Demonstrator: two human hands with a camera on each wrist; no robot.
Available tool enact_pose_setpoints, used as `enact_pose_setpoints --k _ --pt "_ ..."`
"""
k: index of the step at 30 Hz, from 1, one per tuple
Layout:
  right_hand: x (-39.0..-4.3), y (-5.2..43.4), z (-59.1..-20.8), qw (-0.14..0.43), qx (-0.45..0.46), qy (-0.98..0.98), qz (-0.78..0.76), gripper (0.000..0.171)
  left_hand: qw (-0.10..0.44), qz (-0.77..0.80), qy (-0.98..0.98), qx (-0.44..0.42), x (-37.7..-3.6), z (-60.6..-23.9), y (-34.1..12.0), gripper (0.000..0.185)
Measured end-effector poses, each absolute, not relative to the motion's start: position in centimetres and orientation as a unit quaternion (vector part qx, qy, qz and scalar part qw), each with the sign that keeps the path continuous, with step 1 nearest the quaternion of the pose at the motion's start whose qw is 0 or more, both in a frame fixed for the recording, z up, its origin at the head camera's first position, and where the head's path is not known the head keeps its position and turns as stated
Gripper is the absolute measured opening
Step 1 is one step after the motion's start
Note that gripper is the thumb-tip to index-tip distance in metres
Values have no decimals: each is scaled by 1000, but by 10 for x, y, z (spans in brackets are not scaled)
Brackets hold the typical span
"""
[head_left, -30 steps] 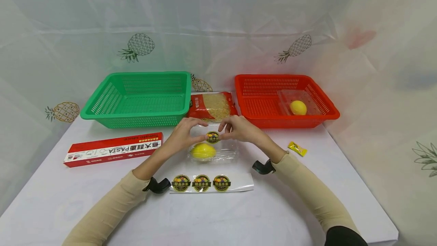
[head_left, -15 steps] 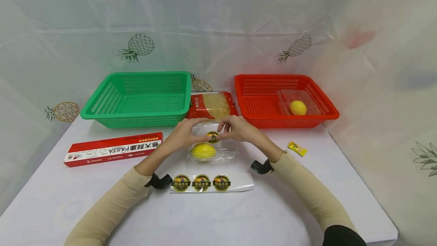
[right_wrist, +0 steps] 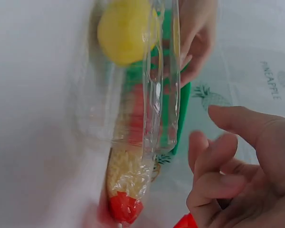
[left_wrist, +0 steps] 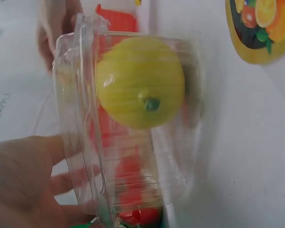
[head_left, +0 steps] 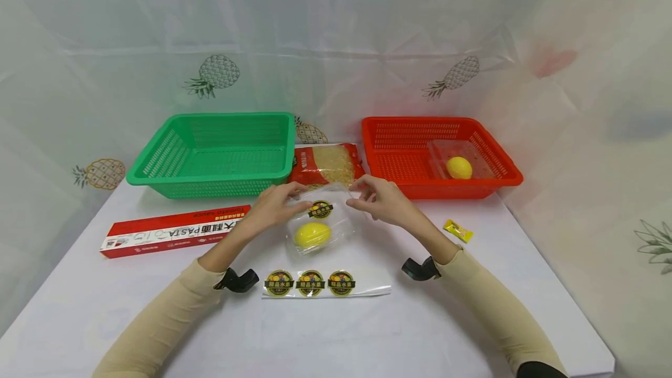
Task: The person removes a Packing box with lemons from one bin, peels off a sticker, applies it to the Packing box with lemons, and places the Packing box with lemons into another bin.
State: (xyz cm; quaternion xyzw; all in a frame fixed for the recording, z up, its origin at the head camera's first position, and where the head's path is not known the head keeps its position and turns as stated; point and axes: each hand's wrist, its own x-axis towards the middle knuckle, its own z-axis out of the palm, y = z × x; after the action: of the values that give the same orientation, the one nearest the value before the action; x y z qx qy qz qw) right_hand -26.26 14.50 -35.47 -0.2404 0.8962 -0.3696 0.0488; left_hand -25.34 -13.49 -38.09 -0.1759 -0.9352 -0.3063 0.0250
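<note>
A clear plastic clamshell box holds a yellow lemon, and a round black-and-gold fruit sticker lies on its lid. My left hand grips the box by its left side; in the left wrist view, fingers show at and behind the clear rim. The box sits askew, turned slightly. Just off its right side, my right hand has loosely bent fingers with nothing between them; the right wrist view shows a gap between thumb and box. A backing strip with several stickers lies in front of the box.
At the back stand a green basket and a red basket, the red one containing another boxed lemon. A pasta bag lies between them. A red pasta box is at left, a small yellow packet at right.
My right hand has come away from the sticker and moved right. The box has turned and shifted a little left with my left hand, and the sticker on its lid is now uncovered.
</note>
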Motion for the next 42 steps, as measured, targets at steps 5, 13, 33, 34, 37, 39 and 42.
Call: enact_pose_setpoints --k 5,13,33,34,37,39,42 --pt "-255 152 -354 122 -214 899 -362 53 20 -294 -942 -163 -255 -382 -139 45" --pt "-255 152 -361 180 -195 880 -394 72 -17 -330 -926 -181 -255 -383 -142 45" --pt "-258 154 -373 175 -236 840 -456 79 -172 -543 -803 -172 -243 -385 -149 63" --pt "-258 154 -372 171 -241 838 -459 78 -170 -549 -800 -173 -243 -384 -149 63" --pt "-259 154 -368 159 -245 837 -462 75 -162 -559 -793 -180 -241 -380 -150 63" --pt "-259 154 -364 154 -243 838 -464 75 -158 -562 -791 -183 -240 -377 -150 64" --pt "-260 155 -357 143 -235 847 -455 74 -150 -559 -795 -183 -241 -372 -150 64"
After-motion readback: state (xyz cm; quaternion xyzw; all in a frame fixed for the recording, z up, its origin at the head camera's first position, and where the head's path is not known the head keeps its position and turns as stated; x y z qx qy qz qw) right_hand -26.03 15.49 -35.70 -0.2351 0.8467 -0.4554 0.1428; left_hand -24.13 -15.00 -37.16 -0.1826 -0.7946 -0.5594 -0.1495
